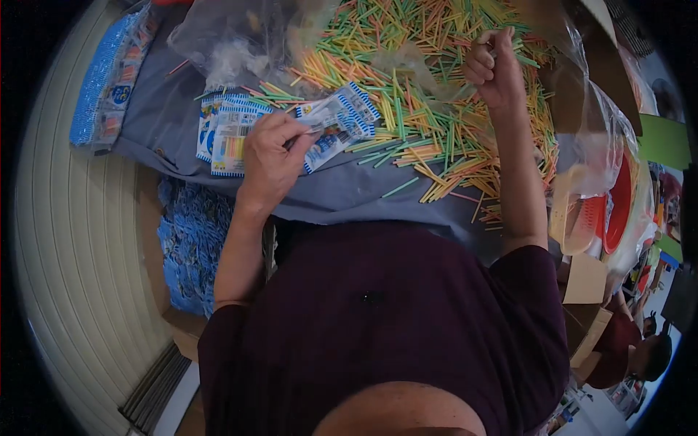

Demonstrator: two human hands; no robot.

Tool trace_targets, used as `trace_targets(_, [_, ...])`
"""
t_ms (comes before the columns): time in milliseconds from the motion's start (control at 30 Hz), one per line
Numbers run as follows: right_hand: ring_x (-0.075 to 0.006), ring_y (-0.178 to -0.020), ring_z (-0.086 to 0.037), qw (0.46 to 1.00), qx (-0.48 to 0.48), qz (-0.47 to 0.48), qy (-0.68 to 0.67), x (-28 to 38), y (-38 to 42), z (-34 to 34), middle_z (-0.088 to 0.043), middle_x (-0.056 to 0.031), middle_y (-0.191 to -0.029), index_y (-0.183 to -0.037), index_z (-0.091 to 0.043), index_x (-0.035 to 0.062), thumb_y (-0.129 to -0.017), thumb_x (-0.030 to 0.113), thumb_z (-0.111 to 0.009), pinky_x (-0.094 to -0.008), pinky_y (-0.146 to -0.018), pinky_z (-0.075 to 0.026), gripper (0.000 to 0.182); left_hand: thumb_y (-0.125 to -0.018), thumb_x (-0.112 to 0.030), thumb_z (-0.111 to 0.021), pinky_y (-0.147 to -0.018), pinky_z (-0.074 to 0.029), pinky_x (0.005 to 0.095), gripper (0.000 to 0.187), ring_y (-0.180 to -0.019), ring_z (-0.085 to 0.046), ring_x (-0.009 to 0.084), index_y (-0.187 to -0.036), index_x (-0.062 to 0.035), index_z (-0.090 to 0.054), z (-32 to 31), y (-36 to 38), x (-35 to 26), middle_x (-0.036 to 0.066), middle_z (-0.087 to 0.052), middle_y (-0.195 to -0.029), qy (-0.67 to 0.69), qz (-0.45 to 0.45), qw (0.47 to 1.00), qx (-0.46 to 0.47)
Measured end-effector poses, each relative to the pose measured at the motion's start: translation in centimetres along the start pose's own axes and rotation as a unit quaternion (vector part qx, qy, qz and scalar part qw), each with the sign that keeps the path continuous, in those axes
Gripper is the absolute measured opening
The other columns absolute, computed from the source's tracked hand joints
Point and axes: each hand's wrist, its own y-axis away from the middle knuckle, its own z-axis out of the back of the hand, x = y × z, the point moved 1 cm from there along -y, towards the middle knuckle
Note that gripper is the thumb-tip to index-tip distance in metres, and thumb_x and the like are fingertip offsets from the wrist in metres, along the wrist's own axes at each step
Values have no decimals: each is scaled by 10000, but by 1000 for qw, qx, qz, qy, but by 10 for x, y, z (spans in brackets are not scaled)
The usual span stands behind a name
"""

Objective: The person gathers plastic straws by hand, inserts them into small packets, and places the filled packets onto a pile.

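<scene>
My left hand [273,149] is closed in a pinch at the near left edge of a blue-and-white printed plastic packet [331,149], which lies among similar packets at the edge of the stick pile. To its left lie more packets [231,131], with coloured sticks visible through a clear window. My right hand [496,69] is raised over a wide heap of thin pink, orange, yellow and green sticks [443,156]. Its fingers are curled with the thumb up; whatever they hold, if anything, is too small to make out.
Clear plastic sheeting [225,40] lies at the back left. A bundle of blue-striped packets [109,80] rests at the far left, above a box of blue packaging [193,247]. Red and cream baskets [618,207] stand at right. Another person [618,349] is at the lower right.
</scene>
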Motion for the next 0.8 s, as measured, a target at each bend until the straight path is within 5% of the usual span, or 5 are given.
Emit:
trace_targets(33, [-70,-477,-240,990,124,-11,-72,0,-3,-5,-324,39,-598,-968,-589,80,-1044,488,-397,-239,-438,-240,458,-754,-35,-758,-657,-484,349,113,-750,-632,252,-855,0,-722,0,-4,-2,87,-644,-766,-3,4,1000,-1])
trace_targets(300, [-87,-508,-239,970,217,102,-48,4,-26,-114,-315,36,-603,-945,-589,73,-1022,561,-376,-246,-467,-269,538,-790,-16,-792,-572,-445,228,113,-649,-579,61,-892,3,-748,-41,-55,-34,26,-660,-746,257,7,964,-69])
trace_targets(533, [-117,-533,-274,972,175,144,66,-11,-26,-121,-348,9,-615,-949,-563,76,-1013,594,-358,-275,-517,-307,560,-804,-64,-811,-597,-461,215,148,-676,-583,45,-916,8,-748,-59,-70,-41,3,-683,-775,334,2,940,-66])
trace_targets(700, [-257,-776,-590,953,-48,182,237,-26,-14,-96,-583,-94,-755,-979,-527,43,-1011,609,-318,-442,-826,-498,604,-826,-89,-801,-533,-422,198,150,-605,-542,21,-938,-3,-752,-67,-68,-41,-21,-651,-695,398,102,911,-17])
trace_targets(800, [-338,-977,-646,948,-54,166,267,-26,-9,-99,-660,-145,-858,-990,-527,30,-1014,604,-303,-505,-994,-460,617,-835,-108,-797,-505,-408,197,162,-575,-529,18,-952,-4,-752,-73,-67,-42,-22,-643,-678,419,98,902,-18])
